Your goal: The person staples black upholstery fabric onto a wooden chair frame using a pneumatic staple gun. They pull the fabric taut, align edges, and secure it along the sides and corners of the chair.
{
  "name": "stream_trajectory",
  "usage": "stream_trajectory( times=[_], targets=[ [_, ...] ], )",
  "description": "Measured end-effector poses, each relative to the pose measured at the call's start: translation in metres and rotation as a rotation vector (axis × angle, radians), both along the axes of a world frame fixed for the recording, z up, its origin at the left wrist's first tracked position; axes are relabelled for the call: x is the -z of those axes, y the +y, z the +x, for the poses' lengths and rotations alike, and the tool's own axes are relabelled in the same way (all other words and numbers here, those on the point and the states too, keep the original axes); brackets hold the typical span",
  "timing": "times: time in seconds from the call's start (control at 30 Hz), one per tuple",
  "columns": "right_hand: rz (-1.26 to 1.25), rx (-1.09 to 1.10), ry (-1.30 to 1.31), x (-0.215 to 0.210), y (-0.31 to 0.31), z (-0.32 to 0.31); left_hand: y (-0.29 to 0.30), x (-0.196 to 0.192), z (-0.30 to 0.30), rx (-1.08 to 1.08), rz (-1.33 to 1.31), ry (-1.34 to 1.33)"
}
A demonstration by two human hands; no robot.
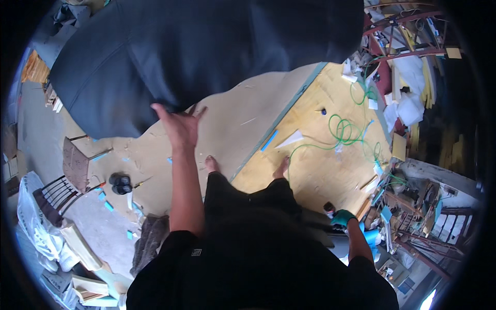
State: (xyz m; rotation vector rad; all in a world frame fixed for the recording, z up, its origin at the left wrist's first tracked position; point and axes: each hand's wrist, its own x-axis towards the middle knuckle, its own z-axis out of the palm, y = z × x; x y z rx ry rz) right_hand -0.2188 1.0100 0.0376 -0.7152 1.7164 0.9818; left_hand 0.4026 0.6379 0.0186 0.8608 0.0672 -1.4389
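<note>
A large black, leather-like upholstered piece (170,51) with seams and a wavy lower edge fills the top of the view. At that edge is my bare left hand (182,126), its thumb and fingers spread apart and the fingertips against the black material. Whether anything lies behind it is hidden. Low on the right, my right hand (342,218) wears a teal glove and is closed at a small dark, reddish thing (329,207), perhaps a can or bottle. Its lower part is hidden by the hand.
My bare feet stand on flat tan and yellowish boards (315,165). A green hose (343,132) lies coiled at right, near a white pointed scrap (291,138) and a blue strip (269,140). Chairs (57,194), dark shoes (121,183) and foam pieces crowd the left.
</note>
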Motion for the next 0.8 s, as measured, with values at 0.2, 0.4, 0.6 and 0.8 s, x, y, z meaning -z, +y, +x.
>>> stream_trajectory(
  times=[0.2,0.4,0.6,0.8],
  targets=[
    [0.091,-0.249,-0.256,-0.012,-0.003,-0.024,0.022,0.095,-0.019,-0.407,-0.133,-0.243],
    [0.300,-0.017,-0.149,0.036,0.086,-0.127,0.087,0.184,-0.088,-0.578,0.093,-0.072],
    [0.385,-0.215,-0.222,0.075,0.148,-0.155,0.216,0.352,-0.113,-0.683,0.381,-0.090],
    [0.082,-0.107,-0.227,0.288,0.196,-0.109,0.275,0.544,-0.169,-0.669,0.545,0.017]
  ],
)
